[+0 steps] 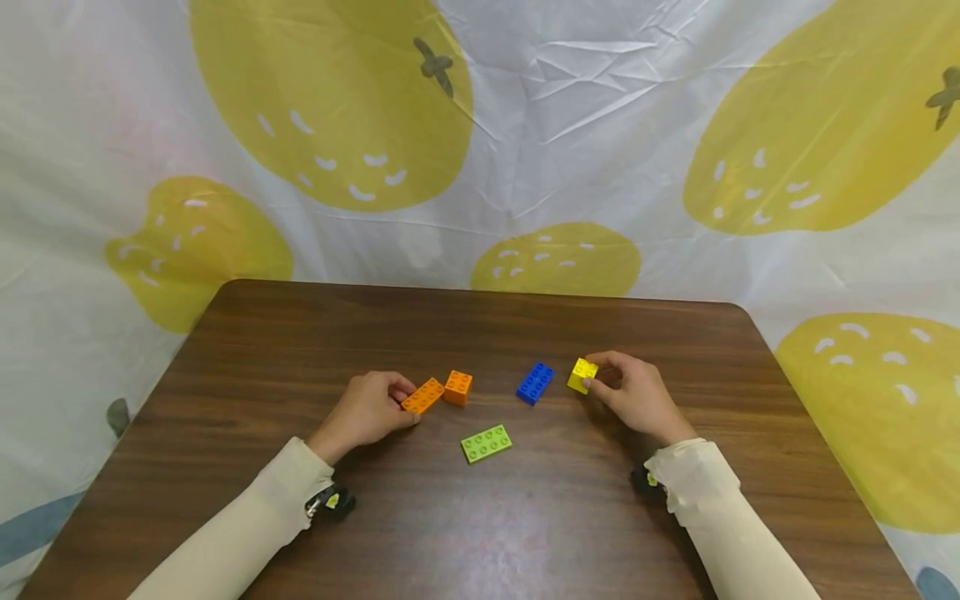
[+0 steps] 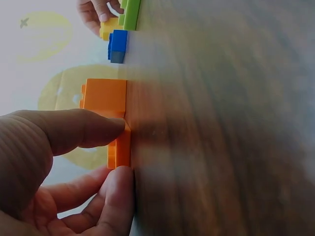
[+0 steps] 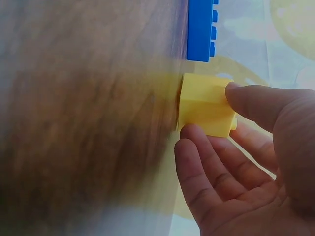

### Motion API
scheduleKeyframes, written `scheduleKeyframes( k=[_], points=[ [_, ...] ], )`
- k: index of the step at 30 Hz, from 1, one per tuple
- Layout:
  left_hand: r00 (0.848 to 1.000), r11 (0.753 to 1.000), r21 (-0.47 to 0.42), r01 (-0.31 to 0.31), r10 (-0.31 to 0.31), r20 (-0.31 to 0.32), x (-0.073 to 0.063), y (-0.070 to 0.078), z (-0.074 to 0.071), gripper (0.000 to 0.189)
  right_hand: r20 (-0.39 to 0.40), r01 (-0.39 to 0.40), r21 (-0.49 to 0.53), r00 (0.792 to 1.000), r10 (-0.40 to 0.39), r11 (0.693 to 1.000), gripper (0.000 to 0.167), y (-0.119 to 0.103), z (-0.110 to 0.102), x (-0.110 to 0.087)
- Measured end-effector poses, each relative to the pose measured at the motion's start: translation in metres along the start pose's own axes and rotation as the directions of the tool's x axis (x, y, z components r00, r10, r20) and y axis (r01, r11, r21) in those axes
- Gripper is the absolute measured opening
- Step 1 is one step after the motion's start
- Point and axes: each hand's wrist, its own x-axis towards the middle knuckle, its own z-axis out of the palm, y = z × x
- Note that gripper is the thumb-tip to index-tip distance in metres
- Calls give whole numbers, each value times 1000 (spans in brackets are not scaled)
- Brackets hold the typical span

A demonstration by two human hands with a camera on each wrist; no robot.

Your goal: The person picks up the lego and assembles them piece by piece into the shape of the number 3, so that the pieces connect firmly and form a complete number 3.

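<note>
My left hand [image 1: 371, 408] pinches a thin orange building brick [image 1: 423, 396] between thumb and fingers, low at the tabletop. Just right of it stands a taller, squarish orange brick [image 1: 458, 387]; the left wrist view shows the two orange bricks [image 2: 104, 96] nearly end to end. On the right, my right hand [image 1: 633, 396] grips a yellow square brick [image 3: 204, 103] with the thumb on one side and fingertips on the other. A blue brick [image 1: 536, 383] lies just left of the yellow one. Nearer to me, between the hands, is a thin lime-green brick [image 1: 486, 443].
A brown wood-grain table [image 1: 465, 533] with rounded far corners carries all the bricks. Behind it hangs a white cloth [image 1: 555, 150] printed with yellow fruit. A small dark device [image 1: 333, 502] is strapped on each wrist.
</note>
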Motion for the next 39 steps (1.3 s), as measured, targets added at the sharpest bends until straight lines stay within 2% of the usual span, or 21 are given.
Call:
scheduleKeyframes(
  k=[5, 14, 24, 31, 39],
  points=[
    [1000, 999, 18, -28, 28, 2, -7, -2, -2, 35, -8, 5, 7, 1000, -4, 1000, 39, 0, 1, -3],
    [999, 999, 2, -39, 39, 34, -16, -3, -3, 37, -13, 13, 35, 1000, -12, 999, 38, -8, 0, -11],
    [999, 998, 57, -36, 34, 41, -21, -1, -2, 38, 3, 50, 93, 999, -51, 994, 37, -24, 2, -14],
    [998, 999, 30, -29, 27, 49, -23, -2, -1, 35, 5, 74, 109, 997, -75, 991, 36, -30, 5, -18],
    [996, 998, -7, -57, 57, 74, -27, 3, 1, 33, 6, 103, 116, 994, -105, 988, 35, -40, 9, -22]
  ],
)
